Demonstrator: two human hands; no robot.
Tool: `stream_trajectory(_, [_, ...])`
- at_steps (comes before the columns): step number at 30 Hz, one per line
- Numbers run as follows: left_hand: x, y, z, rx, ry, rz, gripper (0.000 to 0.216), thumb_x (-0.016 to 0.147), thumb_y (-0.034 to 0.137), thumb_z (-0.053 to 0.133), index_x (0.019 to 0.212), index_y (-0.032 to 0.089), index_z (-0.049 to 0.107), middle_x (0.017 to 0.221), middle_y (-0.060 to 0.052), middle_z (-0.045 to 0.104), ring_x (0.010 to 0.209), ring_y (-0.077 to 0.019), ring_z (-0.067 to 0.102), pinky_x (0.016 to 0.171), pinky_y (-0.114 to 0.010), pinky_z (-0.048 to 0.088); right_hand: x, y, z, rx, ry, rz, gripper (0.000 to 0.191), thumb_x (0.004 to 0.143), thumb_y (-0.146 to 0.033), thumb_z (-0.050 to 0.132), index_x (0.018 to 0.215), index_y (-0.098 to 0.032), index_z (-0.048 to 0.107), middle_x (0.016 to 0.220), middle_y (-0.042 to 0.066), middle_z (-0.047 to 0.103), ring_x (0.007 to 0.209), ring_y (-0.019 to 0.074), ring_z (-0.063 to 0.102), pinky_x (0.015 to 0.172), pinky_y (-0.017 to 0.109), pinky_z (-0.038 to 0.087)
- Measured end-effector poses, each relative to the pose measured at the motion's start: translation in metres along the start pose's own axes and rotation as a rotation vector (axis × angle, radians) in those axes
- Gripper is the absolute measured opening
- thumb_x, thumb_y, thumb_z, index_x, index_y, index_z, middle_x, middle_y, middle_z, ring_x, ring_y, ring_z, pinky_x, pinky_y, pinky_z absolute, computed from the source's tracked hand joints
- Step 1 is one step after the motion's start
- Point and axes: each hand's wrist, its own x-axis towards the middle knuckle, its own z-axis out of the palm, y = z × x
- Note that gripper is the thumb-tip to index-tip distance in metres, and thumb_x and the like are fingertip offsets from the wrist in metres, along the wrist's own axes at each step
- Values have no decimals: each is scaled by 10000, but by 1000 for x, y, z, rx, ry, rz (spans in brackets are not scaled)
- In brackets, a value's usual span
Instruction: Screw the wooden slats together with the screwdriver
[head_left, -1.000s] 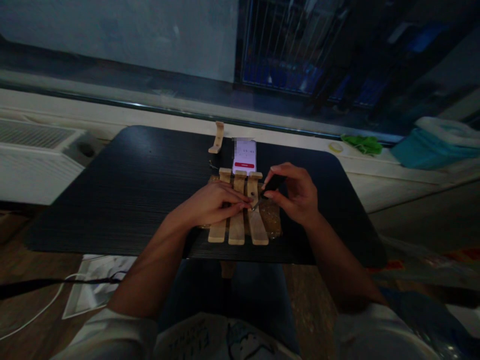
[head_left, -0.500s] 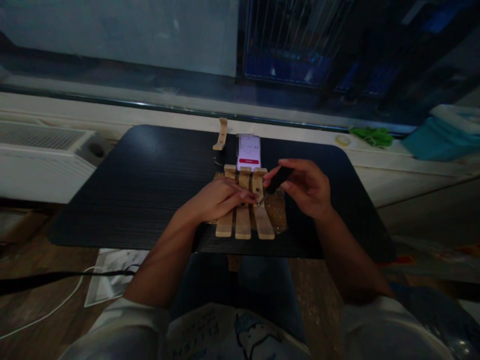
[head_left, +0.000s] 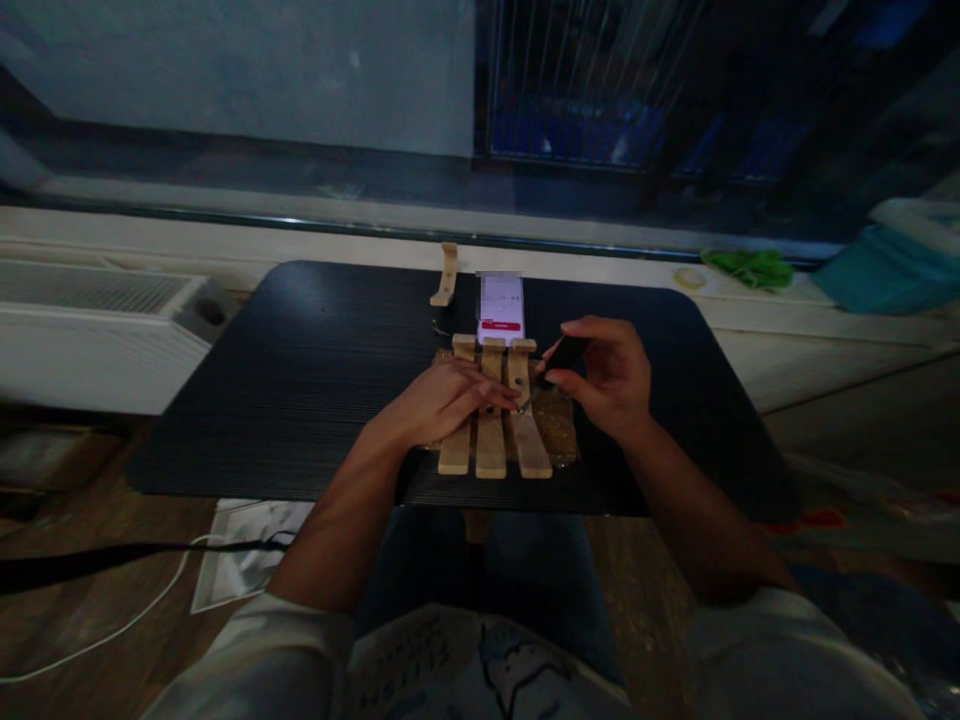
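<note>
Three pale wooden hook-shaped pieces lie side by side: a left piece [head_left: 454,456], a middle piece [head_left: 491,452] and a right piece [head_left: 530,446] with a dark hole. Under them is a brown board [head_left: 559,425]. My left hand [head_left: 442,400] rests flat across the left and middle pieces, fingers stretched toward the right one. Between the fingers of my right hand [head_left: 615,380] is a black-handled screwdriver [head_left: 565,354], tilted down to the left. Its thin shaft reaches the right piece beside my left fingertips. Whether a screw sits at the tip is too small to tell.
Behind the pieces a lit phone [head_left: 501,300] lies on the black table [head_left: 315,380]. A fourth wooden hook [head_left: 447,275] is at the table's far edge. A white radiator [head_left: 97,330] stands left; green leaves [head_left: 750,268] and a teal container [head_left: 862,270] are on the sill.
The view has shifted slightly. My right fingers have changed their hold on the screwdriver handle a little, the thumb nearer its lower end. My left hand stays on the wooden pieces.
</note>
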Motion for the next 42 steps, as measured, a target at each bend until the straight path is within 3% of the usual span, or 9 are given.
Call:
stream_trajectory(8, [0,1,-1,4,-7,-12,561,1021,377,209,1028,176,733,1104,-64,727,1040,-201,658,933,-380,474,1,-1,1,9,-39,-27,470,763,-271,736,1182,-360,544,911,-8,657,738,169,642,619,345,552])
stream_trajectory(14, [-1,1,-1,18,-12,-32,566,1021,389,201,1029,192,732,1100,-52,730,1029,-197,665,921,-367,480,0,-6,-2,93,-158,-19,435,852,-265,628,1266,-325,506,1097,29,687,897,177,690,723,347,569])
stream_trajectory(19, [-1,1,-1,8,7,-7,576,1026,402,193,1026,191,729,1092,-58,730,1028,-198,663,923,-375,476,0,-14,-6,213,-244,34,410,891,-200,556,1280,-319,509,1165,30,688,1050,183,678,901,400,555])
stream_trajectory(23, [0,3,-1,13,17,-6,610,1023,444,181,1009,188,734,1051,-70,738,994,-203,672,903,-372,485,0,-17,-7,327,-302,81,445,899,-143,531,1301,-328,487,1184,26,682,1028,158,690,864,359,579])
stream_trajectory(28, [0,5,-2,10,-9,-32,635,1019,469,166,1023,180,732,1071,-86,731,999,-213,671,898,-376,490,-1,-13,-7,232,-238,78,429,858,-187,616,1249,-347,540,1097,7,695,956,159,696,811,347,589])
stream_trajectory(33, [1,5,-3,-3,-43,-66,569,1022,389,203,1033,175,730,1121,-79,719,1041,-210,661,940,-383,477,0,-10,-3,152,-172,41,472,790,-231,713,1216,-360,556,1052,-10,696,825,140,687,735,322,583])
stream_trajectory(42, [0,5,-3,23,-50,-56,485,1004,296,257,1050,176,724,1130,-72,716,1051,-207,657,941,-378,481,2,-11,5,67,-82,-53,444,770,-205,726,1161,-340,565,958,-13,687,810,158,686,720,342,569])
